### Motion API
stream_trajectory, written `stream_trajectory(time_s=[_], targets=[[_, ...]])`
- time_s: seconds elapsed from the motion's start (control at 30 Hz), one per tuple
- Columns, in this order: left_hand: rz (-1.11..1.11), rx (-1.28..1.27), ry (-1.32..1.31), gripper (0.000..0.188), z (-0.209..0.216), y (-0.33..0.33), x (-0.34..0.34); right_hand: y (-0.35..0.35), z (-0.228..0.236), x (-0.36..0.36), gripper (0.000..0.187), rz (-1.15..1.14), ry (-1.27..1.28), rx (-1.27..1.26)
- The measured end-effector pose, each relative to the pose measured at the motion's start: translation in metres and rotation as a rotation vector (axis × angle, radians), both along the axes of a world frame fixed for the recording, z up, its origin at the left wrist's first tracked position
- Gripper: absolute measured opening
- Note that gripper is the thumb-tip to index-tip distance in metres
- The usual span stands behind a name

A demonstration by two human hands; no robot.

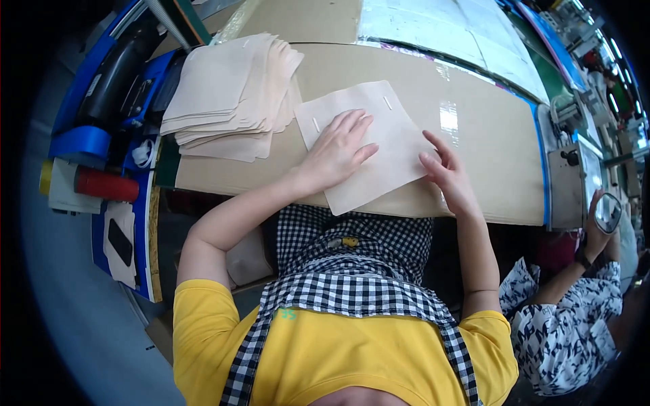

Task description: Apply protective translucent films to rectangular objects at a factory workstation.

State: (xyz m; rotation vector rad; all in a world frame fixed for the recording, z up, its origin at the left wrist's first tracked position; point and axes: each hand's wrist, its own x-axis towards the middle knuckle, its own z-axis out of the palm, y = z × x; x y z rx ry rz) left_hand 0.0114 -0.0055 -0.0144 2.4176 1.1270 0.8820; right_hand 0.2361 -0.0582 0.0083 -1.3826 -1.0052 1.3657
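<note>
A pale beige sheet [369, 172], perhaps leather or fabric, lies at a slant on the cardboard-covered table in front of me. Two short white marks or slits show near its far corners. My left hand [340, 150] rests flat on its left half, fingers stretched and thumb apart. At the sheet's right edge is my right hand [447, 173], its thumb and fingers spread around that edge; whether it presses on the sheet I cannot tell. To the left stands an uneven stack of similar beige sheets [217, 88], one corner close to the single sheet.
Brown cardboard [501, 155] covers the table, its right edge taped blue. A blue machine [81, 145] and a red cylinder [105, 184] stand at the left, above a dark phone [120, 241] on beige pieces. Another person's hand [597, 227] holds a rounded object at the right.
</note>
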Motion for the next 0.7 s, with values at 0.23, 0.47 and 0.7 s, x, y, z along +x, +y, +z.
stream_trajectory(time_s=[0.23, 0.47, 0.7], targets=[[-0.397, -0.079, 0.189, 0.044, -0.018, 0.024, -0.007, -0.045, 0.054, 0.030, 0.034, 0.347, -0.365, -0.126], [0.212, -0.217, 0.152, 0.049, -0.011, 0.046, -0.023, 0.009, 0.041, 0.049, 0.020, 0.202, -0.684, 0.297], [-0.009, 0.135, 0.239, 0.047, -0.012, 0.029, 0.002, 0.096, -0.001, 0.051, 0.017, 0.128, -0.965, 0.589]])
